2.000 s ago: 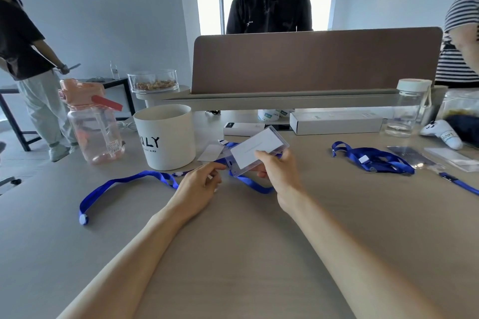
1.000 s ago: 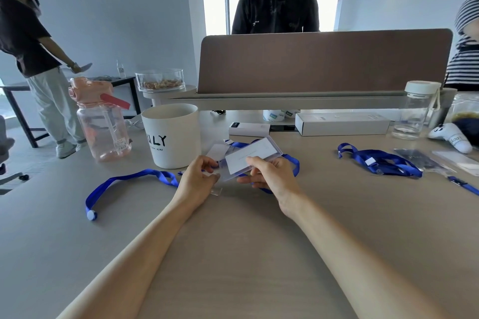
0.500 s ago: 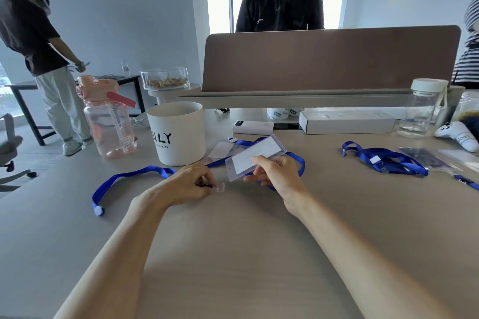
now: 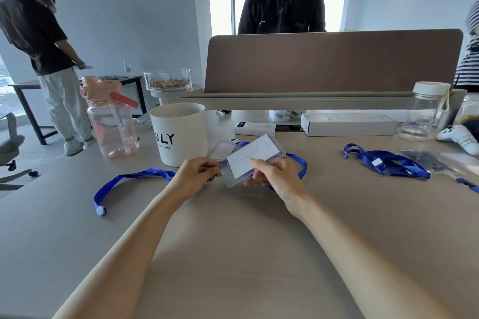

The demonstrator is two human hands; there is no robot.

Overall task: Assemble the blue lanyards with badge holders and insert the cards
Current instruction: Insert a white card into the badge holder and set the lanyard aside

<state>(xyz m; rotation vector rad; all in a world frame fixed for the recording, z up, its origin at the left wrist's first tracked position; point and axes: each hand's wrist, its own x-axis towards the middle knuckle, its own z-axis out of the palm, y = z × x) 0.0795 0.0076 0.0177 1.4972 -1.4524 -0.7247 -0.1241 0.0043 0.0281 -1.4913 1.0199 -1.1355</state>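
Just in front of the white cup [image 4: 181, 134], the right hand [image 4: 276, 176] pinches the clear badge holder [image 4: 255, 159] with a white card [image 4: 243, 162] inside. The left hand [image 4: 198, 173], fingers curled, pinches one end of the blue lanyard [image 4: 134, 175] at the holder's edge. That end is tiny, so it may miss the slot and slip off, and the card may slide out if the holder tips

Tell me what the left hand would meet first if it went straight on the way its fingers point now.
The badge holder, held by the right hand. The left hand, pinching a small clip, points at its side edge; they look almost touching, though depth is unclear.
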